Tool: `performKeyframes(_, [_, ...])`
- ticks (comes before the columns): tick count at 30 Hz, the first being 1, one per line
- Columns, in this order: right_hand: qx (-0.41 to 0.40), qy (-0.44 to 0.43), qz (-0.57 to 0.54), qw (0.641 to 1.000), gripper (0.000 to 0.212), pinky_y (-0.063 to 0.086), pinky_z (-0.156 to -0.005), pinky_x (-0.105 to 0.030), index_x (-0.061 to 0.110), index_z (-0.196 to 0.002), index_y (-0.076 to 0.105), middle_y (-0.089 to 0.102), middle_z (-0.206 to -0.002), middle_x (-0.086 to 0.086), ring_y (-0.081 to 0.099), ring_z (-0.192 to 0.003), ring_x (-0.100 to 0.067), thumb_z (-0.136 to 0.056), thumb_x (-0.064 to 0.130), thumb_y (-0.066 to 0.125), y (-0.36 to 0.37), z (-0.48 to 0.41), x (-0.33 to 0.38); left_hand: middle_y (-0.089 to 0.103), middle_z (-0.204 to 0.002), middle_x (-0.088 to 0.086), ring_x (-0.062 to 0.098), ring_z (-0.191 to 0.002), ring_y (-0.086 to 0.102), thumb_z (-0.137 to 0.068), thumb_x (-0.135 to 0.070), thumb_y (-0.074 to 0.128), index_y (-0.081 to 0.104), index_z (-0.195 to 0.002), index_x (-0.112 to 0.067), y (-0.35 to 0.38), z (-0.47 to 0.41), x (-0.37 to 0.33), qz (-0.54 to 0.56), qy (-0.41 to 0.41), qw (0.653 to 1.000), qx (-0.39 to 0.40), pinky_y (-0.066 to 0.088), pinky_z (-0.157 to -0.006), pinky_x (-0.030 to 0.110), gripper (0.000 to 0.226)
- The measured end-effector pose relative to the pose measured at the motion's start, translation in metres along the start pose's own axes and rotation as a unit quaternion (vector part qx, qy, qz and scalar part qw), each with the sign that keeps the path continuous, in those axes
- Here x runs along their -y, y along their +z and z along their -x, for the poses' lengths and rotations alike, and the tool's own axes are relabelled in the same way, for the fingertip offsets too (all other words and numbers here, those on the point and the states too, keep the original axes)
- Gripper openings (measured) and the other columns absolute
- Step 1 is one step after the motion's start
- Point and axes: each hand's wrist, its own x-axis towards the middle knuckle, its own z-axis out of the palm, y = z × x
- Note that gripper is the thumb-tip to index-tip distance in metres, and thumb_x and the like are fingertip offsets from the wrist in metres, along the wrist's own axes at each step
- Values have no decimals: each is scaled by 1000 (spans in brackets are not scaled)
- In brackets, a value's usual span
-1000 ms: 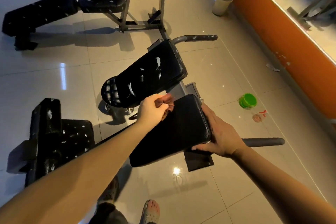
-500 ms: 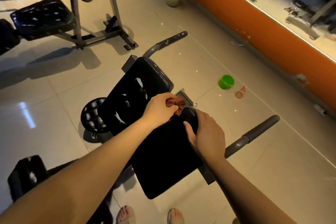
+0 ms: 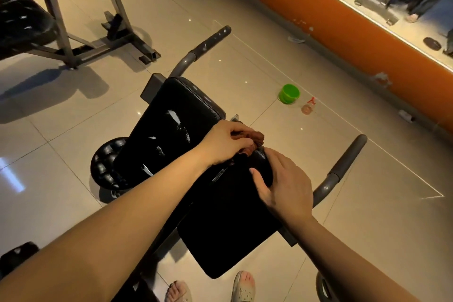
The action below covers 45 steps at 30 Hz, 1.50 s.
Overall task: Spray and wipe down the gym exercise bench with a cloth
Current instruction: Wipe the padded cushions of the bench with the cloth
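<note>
At the far end of the bench pad [image 3: 228, 233], the left hand [image 3: 224, 144] grips a brown cloth [image 3: 256, 137] in curled fingers and the right hand [image 3: 286, 186] rests open beside it, seemingly mid-wipe, next needing a firm sweep across.

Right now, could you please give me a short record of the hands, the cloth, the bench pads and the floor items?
left hand: grips the cloth
cloth: brown, bunched, at the far end of the near pad
right hand: rests on the near pad, fingers straight
far pad: black, white streaks
floor: spray bottle beside green tub, right of the bench
</note>
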Motion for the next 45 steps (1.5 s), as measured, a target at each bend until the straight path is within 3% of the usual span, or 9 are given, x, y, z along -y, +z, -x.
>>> performKeyframes(6, [0,10,-5,1000,59,56,-88,-33,26,-143,53,66,-132,7,63,-117,-17,-99,65,43,2,0,-1,66,-85,-24,-6,-84,62,-93,-15,68,79,-109,-30,-2,-9,3,-149,-23,988,-17,39,-67,-1,24])
performKeyframes(8, [2,12,-7,1000,60,57,-89,-33,26,-143,53,66,-133,6,63,-117,-17,-99,66,41,2,0,-1,70,-94,-22,-6,-92,64,-93,-19,70,78,-113,-28,3,-10,1,-103,-13,994,-13,42,-79,1,23])
performKeyframes(12, [0,14,-2,1000,61,57,-90,-34,26,-143,52,65,-134,7,63,-117,-17,-99,67,40,3,-1,0,77,-112,-11,1,-109,68,-90,-24,75,78,-117,-22,7,-10,4,-11,-1,1000,17,49,-107,26,28])
performKeyframes(19, [11,17,-12,1000,64,56,-92,-34,26,-144,51,65,-136,5,63,-119,-18,-98,68,37,4,-1,0,79,-107,-7,9,-107,72,-94,-7,67,80,-111,-27,10,10,35,76,-11,996,-54,54,-105,40,29])
performKeyframes(25, [15,20,-13,1000,66,56,-93,-34,28,-146,49,63,-138,6,61,-121,-18,-98,70,33,3,0,0,78,-106,-12,3,-107,70,-92,-11,67,78,-109,-38,17,18,45,67,-38,992,-96,53,-106,34,33])
performKeyframes(29, [5,21,1,1000,65,56,-93,-35,27,-145,51,64,-137,6,61,-122,-18,-98,69,35,4,-1,0,76,-100,-16,-7,-99,69,-95,-2,64,75,-121,-15,19,6,24,75,18,995,-71,52,-95,13,31])
performKeyframes(35, [-3,24,-3,1000,64,56,-91,-35,26,-144,53,66,-135,4,63,-120,-20,-98,68,38,4,0,2,75,-114,-14,3,-114,67,-95,-10,69,75,-120,-28,-5,57,101,-4,-80,996,-39,52,-108,37,31])
performKeyframes(41, [-11,28,-10,999,60,56,-92,-38,26,-142,54,68,-131,2,65,-118,-22,-97,65,45,1,1,6,75,-114,-13,0,-110,68,-97,-11,66,73,-124,-26,12,41,71,92,-8,991,-97,52,-102,26,32])
performKeyframes(45, [-23,30,-10,999,60,56,-92,-39,23,-141,56,70,-129,0,66,-116,-24,-97,63,46,0,2,9,74,-113,-13,1,-110,67,-97,-8,65,73,-124,-24,7,72,105,52,-18,995,-79,54,-102,28,32])
